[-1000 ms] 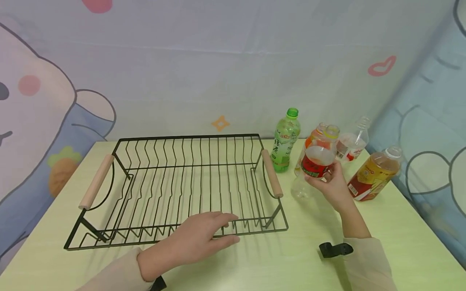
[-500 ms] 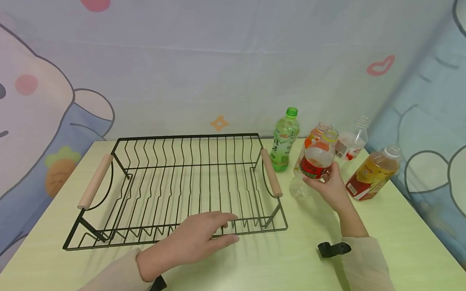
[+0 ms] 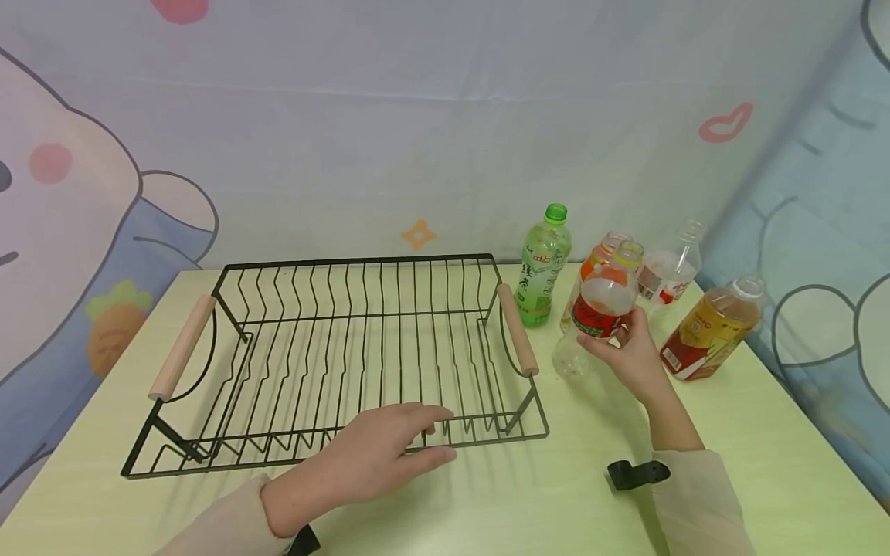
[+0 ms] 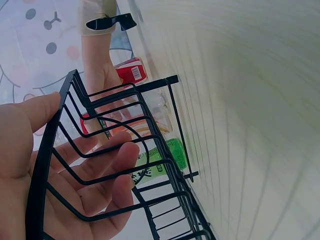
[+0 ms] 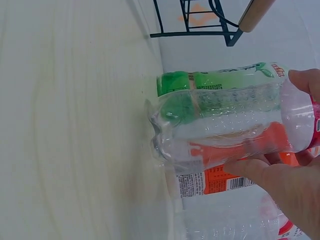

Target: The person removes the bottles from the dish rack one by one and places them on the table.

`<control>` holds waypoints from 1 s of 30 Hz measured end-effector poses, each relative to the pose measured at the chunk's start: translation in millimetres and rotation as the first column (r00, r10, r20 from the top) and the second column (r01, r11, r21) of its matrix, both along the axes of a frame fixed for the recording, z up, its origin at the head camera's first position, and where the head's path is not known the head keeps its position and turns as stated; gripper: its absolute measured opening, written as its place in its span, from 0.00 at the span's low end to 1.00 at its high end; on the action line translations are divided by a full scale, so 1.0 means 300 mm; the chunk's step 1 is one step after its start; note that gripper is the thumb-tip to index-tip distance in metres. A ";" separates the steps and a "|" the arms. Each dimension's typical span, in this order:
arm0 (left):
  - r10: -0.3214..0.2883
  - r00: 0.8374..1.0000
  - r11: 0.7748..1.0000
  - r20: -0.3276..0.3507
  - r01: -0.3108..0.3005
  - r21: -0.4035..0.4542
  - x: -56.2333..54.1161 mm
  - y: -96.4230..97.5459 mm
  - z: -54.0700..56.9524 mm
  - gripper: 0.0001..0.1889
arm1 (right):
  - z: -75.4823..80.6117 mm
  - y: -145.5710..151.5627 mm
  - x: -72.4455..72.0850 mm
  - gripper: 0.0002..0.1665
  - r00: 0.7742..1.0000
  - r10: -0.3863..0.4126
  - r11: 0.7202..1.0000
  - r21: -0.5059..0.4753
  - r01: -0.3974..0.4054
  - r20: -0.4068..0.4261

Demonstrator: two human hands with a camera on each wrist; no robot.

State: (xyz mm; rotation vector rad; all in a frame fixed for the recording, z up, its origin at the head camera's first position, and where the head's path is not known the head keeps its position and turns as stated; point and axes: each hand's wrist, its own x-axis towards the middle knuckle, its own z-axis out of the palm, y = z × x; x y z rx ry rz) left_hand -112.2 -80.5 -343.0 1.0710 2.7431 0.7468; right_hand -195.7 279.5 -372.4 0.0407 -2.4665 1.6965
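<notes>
My right hand grips a clear plastic bottle around its red label. The bottle stands nearly upright, its base at the tabletop and its neck ring yellow. Right behind it is a bottle with an orange label, partly hidden. My left hand lies loosely over the front rail of a black wire rack, thumb apart from the fingers. The left wrist view shows the rack's wires in front of those fingers, and the thumb right at the rail.
A green bottle stands beside the rack's right wooden handle. Farther right are a clear bottle with a whitish label and an amber bottle with a yellow and red label. A patterned cloth hangs behind the table.
</notes>
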 end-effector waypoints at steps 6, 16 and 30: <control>-0.003 1.000 1.000 0.008 0.003 0.006 -0.001 -0.001 0.001 0.24 | -0.003 0.012 -0.004 0.50 1.000 0.003 0.999 0.034 -0.003 0.010; -0.004 1.000 1.000 0.009 0.004 -0.003 -0.001 -0.001 0.004 0.25 | -0.006 0.016 -0.009 0.52 0.999 0.005 0.998 0.057 -0.007 0.036; -0.003 1.000 1.000 0.026 0.003 -0.009 -0.001 -0.004 0.006 0.26 | 0.025 0.025 0.021 0.54 1.000 -0.011 0.995 0.099 0.008 0.025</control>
